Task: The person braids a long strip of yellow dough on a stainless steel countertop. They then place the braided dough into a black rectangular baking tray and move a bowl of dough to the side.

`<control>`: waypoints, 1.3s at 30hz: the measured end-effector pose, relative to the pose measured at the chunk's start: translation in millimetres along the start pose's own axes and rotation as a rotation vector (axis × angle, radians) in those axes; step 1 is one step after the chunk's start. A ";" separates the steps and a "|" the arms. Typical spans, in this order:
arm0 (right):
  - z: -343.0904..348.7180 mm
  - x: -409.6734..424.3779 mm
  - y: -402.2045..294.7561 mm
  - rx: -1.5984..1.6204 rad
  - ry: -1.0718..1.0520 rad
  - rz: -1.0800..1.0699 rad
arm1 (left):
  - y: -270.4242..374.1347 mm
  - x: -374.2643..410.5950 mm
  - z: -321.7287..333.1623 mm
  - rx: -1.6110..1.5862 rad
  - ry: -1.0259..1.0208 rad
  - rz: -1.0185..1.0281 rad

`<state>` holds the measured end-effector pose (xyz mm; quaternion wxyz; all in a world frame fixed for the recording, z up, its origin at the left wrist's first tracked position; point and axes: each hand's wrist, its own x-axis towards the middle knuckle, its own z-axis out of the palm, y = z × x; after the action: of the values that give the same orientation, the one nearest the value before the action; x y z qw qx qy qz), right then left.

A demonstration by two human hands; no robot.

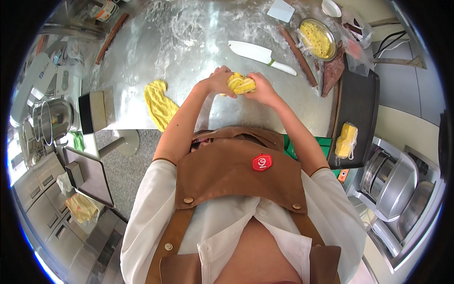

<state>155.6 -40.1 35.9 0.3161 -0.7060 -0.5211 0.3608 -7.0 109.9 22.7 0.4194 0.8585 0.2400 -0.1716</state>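
Between my two hands is a piece of twisted dough (241, 84) with yellow and pale strands, held just above the metal worktop (170, 64). My left hand (220, 81) grips its left end, thumb toward me. The fingers of my right hand (261, 89) close around the right end. Beyond the hands lies a knife (252, 52) with a white blade and a white handle, the handle pointing right. Left of my forearm, a crumpled yellow cloth (159, 103) rests at the worktop's near edge.
Rolling pins lie at left (112, 38) and right (298, 56). A metal bowl of yellow filling (316, 39), a piping bag with brown filling (332, 72) and a white scraper (281, 10) are at far right. A black tray (358, 106) holds a wrapped yellow block (346, 140). A loaf tin (93, 112) stands left.
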 end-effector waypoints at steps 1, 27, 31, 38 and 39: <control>9.5 0.9 12.2 -0.070 0.009 -0.015 | 2.9 -2.7 -0.9 0.012 0.009 0.003; 25.7 -23.3 -16.9 -0.401 0.143 -0.273 | 19.6 -54.0 40.8 0.124 0.568 0.135; 34.6 -23.0 -10.9 -0.431 0.173 -0.295 | 20.7 -43.1 52.7 0.088 0.659 0.105; 15.5 -41.3 35.2 -0.103 0.330 -0.038 | 4.0 -60.4 58.0 -0.805 0.610 -0.319; 16.9 -43.2 33.3 -0.098 0.282 0.035 | 6.1 -63.4 57.5 -0.810 0.527 -0.412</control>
<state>149.8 -89.1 7.2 0.3452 -0.7731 -0.4762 0.2375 -61.4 43.5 24.1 0.6007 0.5769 0.5480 0.0777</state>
